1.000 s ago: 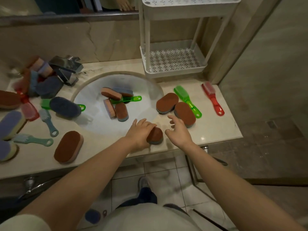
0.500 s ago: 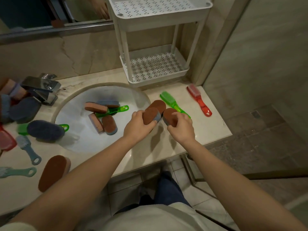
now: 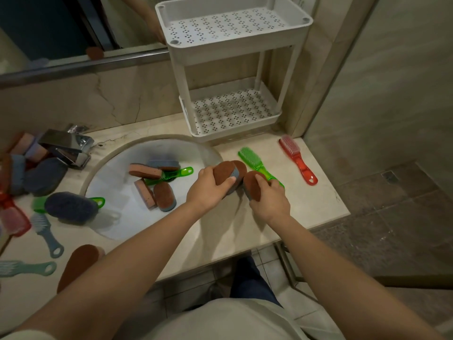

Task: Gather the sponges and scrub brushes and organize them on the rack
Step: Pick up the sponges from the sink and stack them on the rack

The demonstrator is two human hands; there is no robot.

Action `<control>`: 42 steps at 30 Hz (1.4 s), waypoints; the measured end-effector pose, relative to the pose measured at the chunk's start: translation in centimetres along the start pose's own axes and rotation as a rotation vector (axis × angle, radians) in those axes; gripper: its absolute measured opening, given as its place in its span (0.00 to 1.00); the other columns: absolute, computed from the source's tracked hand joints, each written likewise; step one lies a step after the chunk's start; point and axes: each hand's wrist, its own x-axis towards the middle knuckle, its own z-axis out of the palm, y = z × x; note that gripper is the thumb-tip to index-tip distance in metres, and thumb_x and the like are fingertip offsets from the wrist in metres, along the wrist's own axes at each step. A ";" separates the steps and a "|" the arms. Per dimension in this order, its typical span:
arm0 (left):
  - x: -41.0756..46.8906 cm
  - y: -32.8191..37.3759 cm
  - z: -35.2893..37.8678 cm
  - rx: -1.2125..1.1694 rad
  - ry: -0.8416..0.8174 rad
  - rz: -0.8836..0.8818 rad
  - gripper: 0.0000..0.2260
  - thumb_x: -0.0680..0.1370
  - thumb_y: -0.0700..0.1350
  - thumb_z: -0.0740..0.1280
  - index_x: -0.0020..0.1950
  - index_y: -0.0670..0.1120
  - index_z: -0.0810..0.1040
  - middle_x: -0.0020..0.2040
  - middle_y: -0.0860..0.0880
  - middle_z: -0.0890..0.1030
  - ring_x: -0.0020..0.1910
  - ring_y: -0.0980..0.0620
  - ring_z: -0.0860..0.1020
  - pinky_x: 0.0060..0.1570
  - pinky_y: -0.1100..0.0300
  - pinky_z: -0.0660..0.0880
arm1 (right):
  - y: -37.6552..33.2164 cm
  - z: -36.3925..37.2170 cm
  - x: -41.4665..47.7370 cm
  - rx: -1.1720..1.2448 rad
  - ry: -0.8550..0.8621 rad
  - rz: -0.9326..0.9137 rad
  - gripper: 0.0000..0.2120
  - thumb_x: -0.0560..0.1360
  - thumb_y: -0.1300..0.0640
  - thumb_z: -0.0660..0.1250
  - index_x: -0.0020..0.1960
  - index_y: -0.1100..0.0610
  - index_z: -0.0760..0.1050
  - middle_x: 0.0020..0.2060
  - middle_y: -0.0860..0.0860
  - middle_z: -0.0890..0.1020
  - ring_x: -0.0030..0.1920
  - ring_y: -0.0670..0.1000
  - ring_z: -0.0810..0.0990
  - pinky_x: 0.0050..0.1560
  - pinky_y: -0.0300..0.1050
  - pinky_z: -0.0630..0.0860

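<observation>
Curling round an oval brown-topped sponge with a grey-blue base (image 3: 223, 171), the left hand (image 3: 206, 190) held it tilted on edge just right of the basin, thumb pressed along its near side. Beside it, the right hand (image 3: 269, 201) gripped a second oval brown sponge (image 3: 253, 186), fingers wrapped over its top and the pad stood on edge; whether it touched the counter could not be told. A third brown oval sponge (image 3: 242, 168) lay just behind the two, partly hidden by them. All three showed a coarse rust-brown scouring face. Past the right hand lay a translucent green plastic scrub brush (image 3: 252, 160), its handle partly hidden behind the fingers, and farther right, apart from it, a translucent red plastic scrub brush (image 3: 297, 160). They rested on a glossy beige marble countertop (image 3: 313, 204). To the left, the round white sink basin (image 3: 115, 227) held two pink rectangular sponges (image 3: 145, 171), a brown oval sponge (image 3: 164, 196) and a green-handled brush (image 3: 176, 174). A dark blue oval sponge (image 3: 71, 207) and a pale blue brush (image 3: 47, 233) lay on the counter left of the basin, near a chrome faucet (image 3: 66, 146). In the back right corner stood a white perforated plastic two-tier rack (image 3: 240, 52) against the beige stone wall, with a mirror (image 3: 49, 28) to its left and grey-brown floor tiles (image 3: 392, 217) below on the right.
</observation>
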 end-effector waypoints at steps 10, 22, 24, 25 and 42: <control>2.4 6.1 -4.0 -0.187 0.080 0.195 0.30 0.74 0.64 0.64 0.72 0.54 0.63 0.68 0.48 0.71 0.64 0.49 0.73 0.63 0.51 0.71 | -4.6 -7.6 0.4 0.476 0.391 -0.010 0.32 0.65 0.45 0.70 0.67 0.44 0.66 0.59 0.50 0.66 0.63 0.54 0.69 0.56 0.44 0.69; 6.5 17.2 -14.2 -0.247 0.276 0.431 0.28 0.73 0.64 0.63 0.71 0.58 0.65 0.68 0.51 0.70 0.63 0.51 0.73 0.63 0.50 0.71 | -11.0 -20.6 4.9 0.718 0.614 -0.311 0.22 0.66 0.50 0.70 0.59 0.46 0.70 0.58 0.46 0.63 0.54 0.47 0.73 0.53 0.40 0.73; 7.1 18.8 -15.5 -0.246 0.280 0.458 0.29 0.73 0.65 0.64 0.71 0.58 0.65 0.68 0.52 0.71 0.62 0.52 0.73 0.63 0.51 0.71 | -11.8 -22.6 5.9 0.726 0.636 -0.359 0.20 0.67 0.52 0.70 0.58 0.46 0.70 0.58 0.46 0.63 0.55 0.47 0.72 0.53 0.38 0.69; 7.3 19.6 -16.2 -0.243 0.286 0.467 0.29 0.72 0.65 0.64 0.71 0.58 0.65 0.68 0.52 0.71 0.62 0.53 0.73 0.63 0.50 0.71 | -12.2 -23.6 6.4 0.736 0.644 -0.378 0.20 0.67 0.54 0.71 0.57 0.47 0.71 0.58 0.46 0.63 0.56 0.47 0.72 0.54 0.36 0.68; 16.2 24.3 -17.5 -0.169 0.054 0.190 0.29 0.75 0.48 0.66 0.73 0.50 0.59 0.63 0.47 0.60 0.48 0.55 0.70 0.44 0.64 0.69 | -13.4 -29.4 19.2 0.319 0.360 -0.454 0.31 0.74 0.53 0.66 0.75 0.55 0.63 0.72 0.50 0.60 0.65 0.50 0.70 0.59 0.39 0.69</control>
